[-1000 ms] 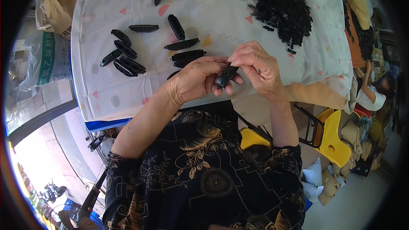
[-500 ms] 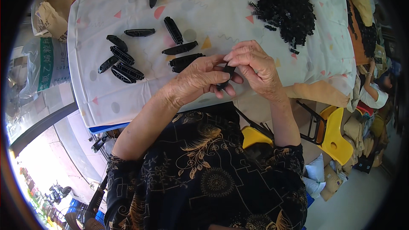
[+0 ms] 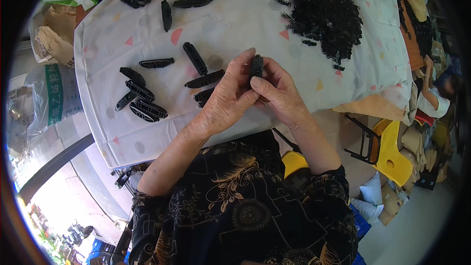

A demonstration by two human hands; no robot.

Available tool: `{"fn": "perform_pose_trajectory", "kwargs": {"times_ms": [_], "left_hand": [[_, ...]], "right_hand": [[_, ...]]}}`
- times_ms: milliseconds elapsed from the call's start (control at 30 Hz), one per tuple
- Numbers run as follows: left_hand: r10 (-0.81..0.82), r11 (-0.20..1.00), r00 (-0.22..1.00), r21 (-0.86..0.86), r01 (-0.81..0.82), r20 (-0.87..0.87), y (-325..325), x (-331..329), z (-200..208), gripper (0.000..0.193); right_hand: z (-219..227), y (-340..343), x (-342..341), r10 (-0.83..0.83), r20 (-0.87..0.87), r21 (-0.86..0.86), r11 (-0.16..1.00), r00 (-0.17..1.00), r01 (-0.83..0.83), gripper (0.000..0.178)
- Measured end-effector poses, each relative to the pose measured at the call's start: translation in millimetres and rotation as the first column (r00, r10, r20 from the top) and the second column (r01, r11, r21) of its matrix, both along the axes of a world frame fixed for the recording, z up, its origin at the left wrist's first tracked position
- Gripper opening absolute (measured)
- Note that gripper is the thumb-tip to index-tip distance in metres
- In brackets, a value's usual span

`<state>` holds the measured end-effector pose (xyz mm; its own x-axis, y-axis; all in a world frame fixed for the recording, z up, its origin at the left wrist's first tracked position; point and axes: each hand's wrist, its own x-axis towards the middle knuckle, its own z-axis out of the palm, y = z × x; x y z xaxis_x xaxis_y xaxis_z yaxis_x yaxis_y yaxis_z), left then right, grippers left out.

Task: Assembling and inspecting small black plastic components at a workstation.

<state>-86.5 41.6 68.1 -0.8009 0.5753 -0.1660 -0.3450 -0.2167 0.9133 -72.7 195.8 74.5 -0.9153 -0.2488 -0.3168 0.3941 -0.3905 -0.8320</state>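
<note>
A small, long black plastic part stands upright between my two hands, above the table's near edge. My right hand is closed round it, the thumb pressed against its lower end. From the other side my left hand grips it with bent fingers, partly hidden behind the part and the right thumb. Just left of my left hand lie long black plastic pieces with rounded ends, one slanted and one nearly level; another is partly covered by the hand. Farther left sits a loose group of similar pieces.
A heap of small black clips covers the far right of the patterned tablecloth. More long black pieces lie at the far side. A yellow chair stands to the right, where another person is visible. Bags line the left.
My hands have drawn closer together round the black part, now more upright and higher in view. My right thumb has come down onto it. The view has shifted slightly, showing more of the far side.
</note>
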Motion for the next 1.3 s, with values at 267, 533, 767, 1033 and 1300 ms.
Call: {"fn": "perform_pose_trajectory", "kwargs": {"times_ms": [267, 533, 767, 1033, 1300], "left_hand": [[-0.026, 0.999, 0.995, -0.044, 0.022, -0.092, 7, -16, 1, 0.064], [-0.207, 0.916, 0.832, -0.401, -0.02, -0.515, -2, -21, 13, 0.059], [-0.74, 0.614, 0.37, -0.789, 0.03, -0.562, -16, -31, 32, 0.047], [-0.635, 0.641, 0.314, -0.708, -0.295, -0.706, -32, -81, 43, 0.046], [-0.597, 0.237, 0.471, -0.704, -0.67, -0.649, -64, -161, -14, 0.032]], "right_hand": [[-4, 0, -12, -0.047, -0.156, 0.12, 0.991, 0.987, 0.066, 0.025], [12, 41, -18, 0.085, -0.061, 0.329, 0.942, 0.995, -0.06, 0.031], [-1, 101, -40, 0.447, -0.272, 0.823, -0.351, 0.852, 0.447, 0.022], [-10, 89, -46, 0.004, -0.634, 0.726, 0.348, 0.773, 0.593, 0.016], [1, 89, -26, -0.281, 0.052, -0.244, 0.927, 0.958, 0.285, 0.014]]}}
